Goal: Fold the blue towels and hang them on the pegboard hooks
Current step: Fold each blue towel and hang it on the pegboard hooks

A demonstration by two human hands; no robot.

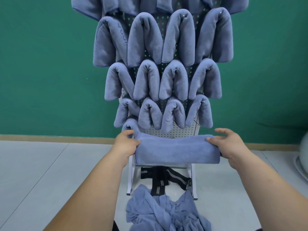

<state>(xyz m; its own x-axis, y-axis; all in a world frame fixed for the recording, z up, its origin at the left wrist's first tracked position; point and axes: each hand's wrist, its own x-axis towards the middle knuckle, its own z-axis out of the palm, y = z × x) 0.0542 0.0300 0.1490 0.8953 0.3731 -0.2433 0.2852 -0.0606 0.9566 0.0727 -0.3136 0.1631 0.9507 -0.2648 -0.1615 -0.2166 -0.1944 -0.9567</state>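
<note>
Your left hand (125, 144) grips the left end and your right hand (230, 144) pinches the right end of the folded blue terry towel (177, 151), held level across the bottom edge of the white perforated pegboard (180, 130). Hung blue towels (146, 79), 4 to a row, crowd it above. Crumpled blue towels (166, 212) and black striped straps (166, 179) lie at its foot.

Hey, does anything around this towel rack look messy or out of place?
Yes. A crumpled heap of blue towels lies on the floor at the foot of the pegboard, and black striped straps lie tangled under its frame. The hung towels look tidy. The left hand and right hand hold a folded towel, not yet hung.
</note>
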